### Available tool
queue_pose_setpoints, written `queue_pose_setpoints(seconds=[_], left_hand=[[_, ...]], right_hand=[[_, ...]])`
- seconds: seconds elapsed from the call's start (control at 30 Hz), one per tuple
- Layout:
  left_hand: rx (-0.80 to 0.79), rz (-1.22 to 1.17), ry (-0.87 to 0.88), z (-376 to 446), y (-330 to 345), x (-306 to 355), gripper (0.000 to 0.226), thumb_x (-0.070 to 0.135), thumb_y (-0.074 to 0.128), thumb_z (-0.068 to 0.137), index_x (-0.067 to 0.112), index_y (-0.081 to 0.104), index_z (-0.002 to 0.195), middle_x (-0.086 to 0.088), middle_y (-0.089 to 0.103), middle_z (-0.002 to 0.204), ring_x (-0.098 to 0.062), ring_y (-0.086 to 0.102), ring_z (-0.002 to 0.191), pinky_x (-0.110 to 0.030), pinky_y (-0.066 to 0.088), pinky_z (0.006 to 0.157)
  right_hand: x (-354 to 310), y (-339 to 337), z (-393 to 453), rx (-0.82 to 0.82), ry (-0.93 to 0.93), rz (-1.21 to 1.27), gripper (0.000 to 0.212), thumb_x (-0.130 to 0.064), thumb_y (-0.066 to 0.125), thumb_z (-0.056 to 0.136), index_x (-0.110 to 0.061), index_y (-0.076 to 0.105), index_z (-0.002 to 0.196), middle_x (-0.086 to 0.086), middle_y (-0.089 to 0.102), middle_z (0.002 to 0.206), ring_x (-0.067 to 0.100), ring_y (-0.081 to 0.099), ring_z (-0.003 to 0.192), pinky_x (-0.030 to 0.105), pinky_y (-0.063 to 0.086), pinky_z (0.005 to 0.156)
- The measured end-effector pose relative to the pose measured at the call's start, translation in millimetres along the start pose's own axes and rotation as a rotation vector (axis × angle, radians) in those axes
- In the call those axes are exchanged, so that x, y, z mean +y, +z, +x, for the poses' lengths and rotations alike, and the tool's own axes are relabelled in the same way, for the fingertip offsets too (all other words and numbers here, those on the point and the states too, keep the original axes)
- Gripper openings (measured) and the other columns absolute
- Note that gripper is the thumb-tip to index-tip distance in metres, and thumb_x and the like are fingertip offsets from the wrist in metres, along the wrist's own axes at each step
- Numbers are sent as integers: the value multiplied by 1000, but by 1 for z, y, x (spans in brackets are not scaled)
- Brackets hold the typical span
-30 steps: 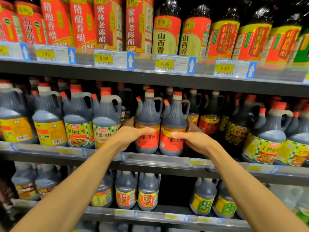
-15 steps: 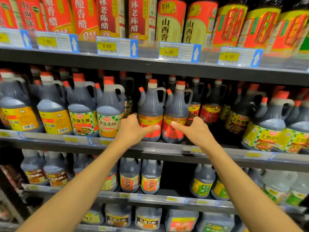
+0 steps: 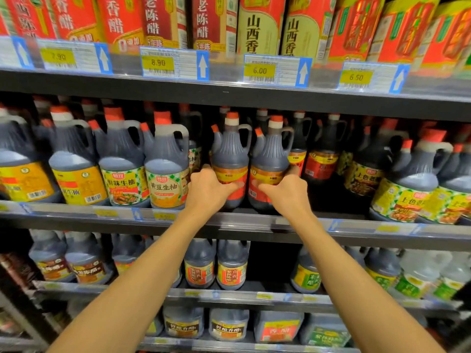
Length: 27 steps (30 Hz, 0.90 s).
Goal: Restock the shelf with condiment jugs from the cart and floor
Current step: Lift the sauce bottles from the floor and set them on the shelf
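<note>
Both my arms are up at the middle shelf (image 3: 254,221). My left hand (image 3: 207,191) wraps the left red-label jug (image 3: 230,159), thumb across its label, fingers curled round the side at nine o'clock. My right hand (image 3: 289,193) grips the right red-label jug (image 3: 270,164) the same way, fingers round its three o'clock side. The two jugs stand upright, just beside each other, bases on the shelf near its front edge. At nine o'clock of my left hand sits a green-checked label jug (image 3: 167,171). At twelve o'clock, the yellow 6.00 price tag (image 3: 260,70).
</note>
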<state>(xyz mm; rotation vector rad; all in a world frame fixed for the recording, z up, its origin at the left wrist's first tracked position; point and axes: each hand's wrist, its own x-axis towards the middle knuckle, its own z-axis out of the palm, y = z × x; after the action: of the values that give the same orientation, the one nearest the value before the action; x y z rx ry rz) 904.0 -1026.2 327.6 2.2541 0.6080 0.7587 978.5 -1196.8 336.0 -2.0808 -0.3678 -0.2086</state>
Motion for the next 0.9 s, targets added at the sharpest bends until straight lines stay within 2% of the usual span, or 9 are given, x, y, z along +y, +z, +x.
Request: queue_pose_setpoints(seconds=[0.1, 0.23, 0.37, 0.57, 0.67, 0.77, 0.9], left_hand=[[-12, -18, 6, 10, 3, -2, 77, 67, 79, 62, 8, 61, 108, -12, 70, 102, -33, 68, 93, -37, 53, 71], [-25, -14, -5, 19, 5, -3, 78, 62, 81, 67, 6, 59, 115, -14, 69, 109, -32, 66, 99, -37, 54, 78], [-53, -29, -19, 24, 5, -8, 100, 82, 66, 48, 11, 58, 119, -13, 66, 116, -32, 65, 102, -43, 57, 87], [-59, -22, 0, 28, 9, -9, 73, 58, 81, 72, 6, 58, 118, -13, 67, 115, -32, 64, 103, -42, 55, 87], [-73, -29, 2, 30, 10, -11, 73, 58, 80, 72, 6, 58, 117, -13, 67, 114, -31, 64, 102, -40, 54, 87], [-84, -35, -5, 33, 12, -15, 81, 70, 76, 64, 10, 59, 117, -12, 66, 116, -30, 65, 103, -39, 55, 85], [-99, -26, -4, 31, 14, -14, 69, 53, 78, 79, 5, 55, 123, -13, 62, 120, -31, 60, 109, -32, 42, 80]], right_hand=[[2, 2, 6, -18, -9, 20, 70, -40, 83, 76, -10, 42, 124, 14, 67, 108, 32, 67, 92, 36, 51, 71], [2, 3, 11, -42, -30, 68, 69, -40, 84, 77, -13, 42, 125, 4, 61, 109, 24, 62, 94, 36, 52, 80], [1, 2, 16, -85, -53, 91, 65, -33, 82, 82, -11, 42, 129, 0, 58, 109, 19, 58, 96, 30, 45, 81], [3, 5, 24, -86, -55, 99, 66, -28, 83, 82, -9, 42, 131, -1, 57, 112, 15, 55, 98, 26, 42, 83], [5, 8, 30, -102, -30, 98, 70, -29, 83, 81, -9, 41, 133, 3, 59, 119, 21, 57, 104, 30, 45, 88], [6, 10, 33, -108, -24, 92, 70, -29, 83, 81, -9, 41, 132, 4, 58, 120, 19, 55, 103, 30, 44, 88], [7, 9, 32, -116, -22, 102, 69, -27, 83, 82, -10, 41, 134, -2, 55, 115, 16, 56, 102, 27, 43, 86]])
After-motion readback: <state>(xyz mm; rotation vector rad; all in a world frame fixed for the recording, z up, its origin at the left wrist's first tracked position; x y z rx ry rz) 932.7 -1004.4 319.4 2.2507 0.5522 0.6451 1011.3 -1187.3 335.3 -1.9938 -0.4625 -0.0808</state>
